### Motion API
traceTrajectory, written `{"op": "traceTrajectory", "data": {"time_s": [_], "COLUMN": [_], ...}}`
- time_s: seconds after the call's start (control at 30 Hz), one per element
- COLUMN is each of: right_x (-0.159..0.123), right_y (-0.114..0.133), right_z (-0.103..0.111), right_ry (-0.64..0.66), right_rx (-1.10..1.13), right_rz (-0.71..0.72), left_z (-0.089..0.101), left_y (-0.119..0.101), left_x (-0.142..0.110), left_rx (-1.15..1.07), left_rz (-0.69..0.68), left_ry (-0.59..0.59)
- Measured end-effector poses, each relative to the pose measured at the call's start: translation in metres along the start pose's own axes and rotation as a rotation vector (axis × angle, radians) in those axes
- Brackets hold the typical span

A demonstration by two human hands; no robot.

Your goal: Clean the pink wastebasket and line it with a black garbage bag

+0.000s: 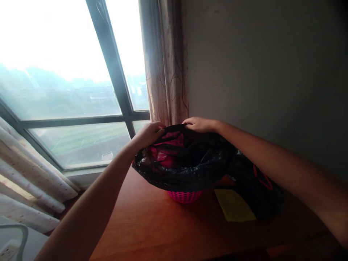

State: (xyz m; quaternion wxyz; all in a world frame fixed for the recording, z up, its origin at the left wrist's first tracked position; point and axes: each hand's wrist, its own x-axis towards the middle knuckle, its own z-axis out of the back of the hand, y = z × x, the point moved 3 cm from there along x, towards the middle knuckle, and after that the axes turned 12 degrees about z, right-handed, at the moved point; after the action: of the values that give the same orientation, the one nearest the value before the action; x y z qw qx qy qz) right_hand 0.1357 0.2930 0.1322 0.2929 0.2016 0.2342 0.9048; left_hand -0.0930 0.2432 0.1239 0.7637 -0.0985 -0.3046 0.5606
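A pink perforated basket (185, 196) stands on the wooden table, with a black garbage bag (179, 177) draped over its rim and hanging down its outside. Pink basket wall shows through inside the mouth. My left hand (152, 133) is closed on the bag's edge at the far left of the rim. At the far side, my right hand (199, 124) grips the same edge, thumb toward the inside, fingers partly hidden behind it. The basket's upper part is covered by the bag.
More black plastic with a red drawstring (262, 177) lies to the right of the basket. A yellow cloth-like square (234, 205) is beside it on the wooden table (141, 224). Behind are a window (76, 90), a curtain (165, 61) and a grey wall (258, 72).
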Motion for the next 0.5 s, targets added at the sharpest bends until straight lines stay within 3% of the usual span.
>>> {"op": "traceTrajectory", "data": {"time_s": [0.13,0.3,0.5], "right_x": [0.013,0.036,0.038], "right_y": [-0.016,-0.038,-0.056], "right_z": [-0.004,0.009,0.021], "right_ry": [0.094,-0.030,-0.037], "right_rx": [0.369,0.177,0.127], "right_rz": [-0.191,-0.136,-0.134], "left_z": [0.001,-0.002,-0.008], "left_y": [0.009,0.026,0.045], "left_x": [0.006,0.016,0.021], "left_rx": [-0.236,-0.464,-0.549], "left_rz": [0.123,0.233,0.316], "left_ry": [0.061,0.035,0.101]}}
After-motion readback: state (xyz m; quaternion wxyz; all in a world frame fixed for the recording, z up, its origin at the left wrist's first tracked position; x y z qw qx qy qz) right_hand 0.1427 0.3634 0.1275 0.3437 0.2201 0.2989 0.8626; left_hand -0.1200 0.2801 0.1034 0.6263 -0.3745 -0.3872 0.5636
